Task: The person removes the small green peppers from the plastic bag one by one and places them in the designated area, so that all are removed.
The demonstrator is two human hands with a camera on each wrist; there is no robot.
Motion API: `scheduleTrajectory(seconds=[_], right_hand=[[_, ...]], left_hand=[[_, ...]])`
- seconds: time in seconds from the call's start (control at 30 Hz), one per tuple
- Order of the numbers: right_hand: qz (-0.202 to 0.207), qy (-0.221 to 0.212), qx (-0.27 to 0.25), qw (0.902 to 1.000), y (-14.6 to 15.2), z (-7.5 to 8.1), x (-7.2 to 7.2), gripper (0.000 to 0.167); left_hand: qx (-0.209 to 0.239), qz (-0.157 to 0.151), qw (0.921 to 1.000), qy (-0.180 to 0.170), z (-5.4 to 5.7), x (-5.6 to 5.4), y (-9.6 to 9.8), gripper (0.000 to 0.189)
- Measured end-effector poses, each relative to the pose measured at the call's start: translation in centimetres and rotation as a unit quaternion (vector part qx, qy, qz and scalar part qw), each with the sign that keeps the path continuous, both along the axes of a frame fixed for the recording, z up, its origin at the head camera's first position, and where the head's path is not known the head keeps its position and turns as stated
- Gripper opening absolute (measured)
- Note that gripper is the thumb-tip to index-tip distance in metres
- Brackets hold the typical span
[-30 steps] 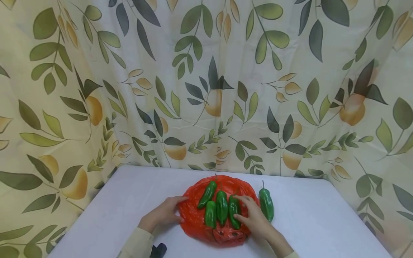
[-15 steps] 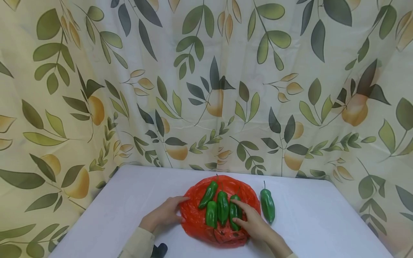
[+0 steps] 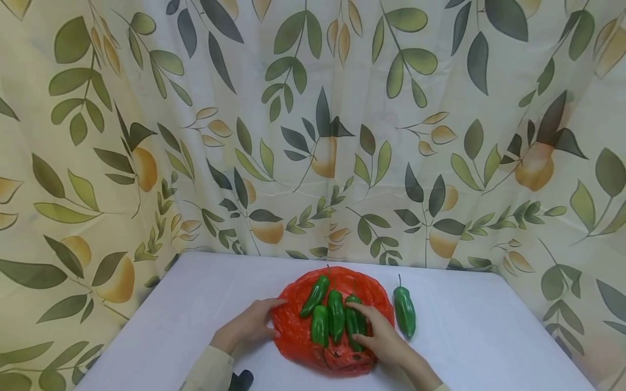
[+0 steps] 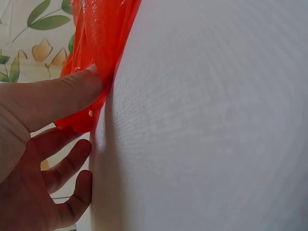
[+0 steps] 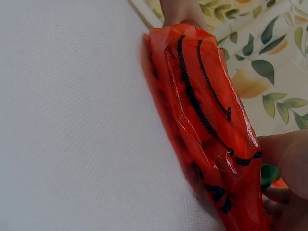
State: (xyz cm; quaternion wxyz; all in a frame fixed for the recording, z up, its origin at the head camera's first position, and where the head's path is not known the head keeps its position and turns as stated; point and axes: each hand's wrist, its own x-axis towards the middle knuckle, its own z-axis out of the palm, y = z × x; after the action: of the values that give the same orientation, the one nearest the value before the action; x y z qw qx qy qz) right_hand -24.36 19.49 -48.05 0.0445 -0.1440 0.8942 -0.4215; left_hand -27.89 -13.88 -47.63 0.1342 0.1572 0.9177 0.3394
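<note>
A red plastic bag [image 3: 298, 347] with black print lies open and spread on the white table, several green peppers on its red plastic. My right hand [image 3: 383, 334] holds the rightmost green pepper [image 3: 353, 326] between thumb and fingers; a darker pepper shows partly beneath the hand. Close on its left lies the middle pepper [image 3: 336, 315]. My left hand [image 3: 251, 320] grips the bag's left edge; in the left wrist view its thumb [image 4: 72, 91] presses on the red plastic. From the right wrist, the bag's printed side [image 5: 207, 106] hides most of the peppers.
One more green pepper [image 3: 404, 312] lies on the white table [image 3: 479, 331], just right of the bag. A dark rounded object [image 3: 240, 379] sits beside the left sleeve. Behind the table hangs a leaf-and-fruit patterned curtain [image 3: 313, 136].
My right hand has shifted slightly left and toward me with its pepper, which now lies closer to the middle pepper. The left hand stays at the bag's edge.
</note>
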Motion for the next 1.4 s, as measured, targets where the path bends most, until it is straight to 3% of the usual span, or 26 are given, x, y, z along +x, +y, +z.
scheduleTrajectory(seconds=[0.6, 0.83, 1.4], right_hand=[[-0.082, 0.024, -0.068, 0.9940, 0.3, 1.0, -0.4, 0.066], [-0.084, 0.032, -0.108, 0.9902, 1.2, 2.1, -0.2, 0.065], [-0.088, 0.036, -0.112, 0.9891, 4.2, 4.7, -0.1, 0.064]], left_hand=[[0.003, -0.004, 1.0000, 0.000, -0.3, -0.2, 0.0, 0.075], [0.000, -0.004, 1.0000, 0.002, -0.5, 0.0, 0.1, 0.075], [-0.003, 0.004, 1.0000, 0.003, -0.2, 0.1, -0.2, 0.077]])
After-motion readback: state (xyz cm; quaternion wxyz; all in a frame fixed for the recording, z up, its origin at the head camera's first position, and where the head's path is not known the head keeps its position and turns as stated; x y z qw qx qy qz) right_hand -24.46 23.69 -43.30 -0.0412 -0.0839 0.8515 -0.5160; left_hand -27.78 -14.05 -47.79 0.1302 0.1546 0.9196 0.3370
